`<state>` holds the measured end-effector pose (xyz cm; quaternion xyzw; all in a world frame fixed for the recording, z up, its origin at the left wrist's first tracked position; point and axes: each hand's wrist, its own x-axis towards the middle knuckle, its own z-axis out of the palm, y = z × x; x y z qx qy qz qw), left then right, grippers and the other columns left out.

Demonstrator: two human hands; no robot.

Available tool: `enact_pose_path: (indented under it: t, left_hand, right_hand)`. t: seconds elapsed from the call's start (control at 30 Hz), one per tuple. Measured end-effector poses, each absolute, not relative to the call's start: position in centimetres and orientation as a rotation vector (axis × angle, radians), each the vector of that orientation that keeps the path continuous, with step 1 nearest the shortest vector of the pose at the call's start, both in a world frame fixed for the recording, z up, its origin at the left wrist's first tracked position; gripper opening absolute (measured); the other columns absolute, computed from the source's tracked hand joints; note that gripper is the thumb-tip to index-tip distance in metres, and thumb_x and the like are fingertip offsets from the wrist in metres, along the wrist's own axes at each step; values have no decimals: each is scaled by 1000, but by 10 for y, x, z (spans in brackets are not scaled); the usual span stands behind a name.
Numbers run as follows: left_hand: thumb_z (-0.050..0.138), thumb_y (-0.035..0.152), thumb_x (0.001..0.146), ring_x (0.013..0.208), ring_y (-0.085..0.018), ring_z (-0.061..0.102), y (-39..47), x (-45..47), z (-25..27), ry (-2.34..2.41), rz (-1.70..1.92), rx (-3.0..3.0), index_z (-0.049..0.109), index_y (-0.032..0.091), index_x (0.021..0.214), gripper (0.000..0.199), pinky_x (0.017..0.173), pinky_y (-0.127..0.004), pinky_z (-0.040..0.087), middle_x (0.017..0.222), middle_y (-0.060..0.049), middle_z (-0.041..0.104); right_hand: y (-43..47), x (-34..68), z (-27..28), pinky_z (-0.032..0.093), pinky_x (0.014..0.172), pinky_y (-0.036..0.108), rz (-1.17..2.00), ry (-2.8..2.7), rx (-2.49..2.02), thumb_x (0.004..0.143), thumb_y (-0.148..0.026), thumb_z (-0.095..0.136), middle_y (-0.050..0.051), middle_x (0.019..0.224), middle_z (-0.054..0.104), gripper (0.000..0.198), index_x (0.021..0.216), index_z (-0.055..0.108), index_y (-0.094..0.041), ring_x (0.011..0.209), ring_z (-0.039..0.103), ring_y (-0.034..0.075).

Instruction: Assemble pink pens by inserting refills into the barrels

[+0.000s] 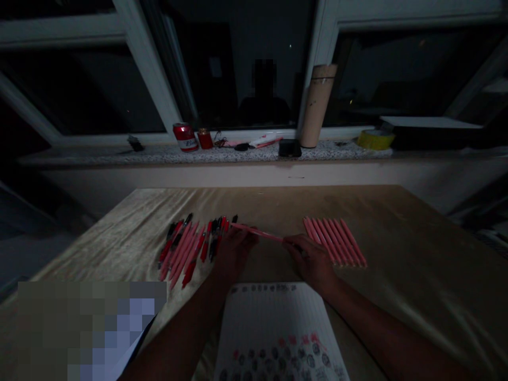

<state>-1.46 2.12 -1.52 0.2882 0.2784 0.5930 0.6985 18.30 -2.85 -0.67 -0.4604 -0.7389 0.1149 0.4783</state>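
Note:
A pink pen (265, 234) is held nearly level above the cloth, its left end slightly higher. My right hand (311, 257) pinches its right end between thumb and fingers. My left hand (237, 248) has its fingers closed about the pen's left part; the grip is dim and partly hidden. Beyond my right hand lies a neat row of several pink pens (341, 241), side by side and slanted. To the left of my left hand is a loose pile of pink, red and black pens (184, 246), partly covered by that hand.
A lined notebook page (273, 317) with black and red scribbled marks lies between my forearms. The table has a shiny gold cloth (397, 222). Along the windowsill (151, 155) stand a red can (185, 138), a small red jar (205, 139), a cardboard tube (317, 108) and yellow tape (375, 139).

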Motion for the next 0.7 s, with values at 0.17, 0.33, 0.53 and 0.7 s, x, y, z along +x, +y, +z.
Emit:
enact_pose_path:
  t: [0.17,0.33,0.53,0.7]
  left_hand:
    - [72,19,67,77,-15,66,20,-13,-14,624,1294,679,64,15,79,16,72,-27,53,83,-3,71]
    - [72,19,68,75,-14,65,19,-13,-14,636,1289,729,64,16,80,14,71,-27,52,82,-2,70]
    - [73,20,66,74,-14,64,18,-11,-13,667,1323,735,64,16,78,15,71,-28,51,79,0,69]
    - [73,25,67,68,-13,61,13,-7,-10,763,1278,953,64,15,77,17,68,-26,50,77,-3,68]
  right_hand:
    - [-28,182,-6,43,58,25,229,-1864,-1225,93,-26,39,4,68,59,25,76,57,-18,63,56,14]
    - [-27,181,-7,38,51,25,188,-1905,-1313,94,-27,32,1,56,51,36,64,50,-19,52,51,13]
    - [-30,182,-6,46,60,26,329,-1800,-1315,91,-30,43,6,83,64,23,107,53,-18,68,60,16]
    - [-28,183,-12,49,68,29,311,-1916,-1216,83,-29,57,7,95,62,31,112,52,-19,79,60,17]
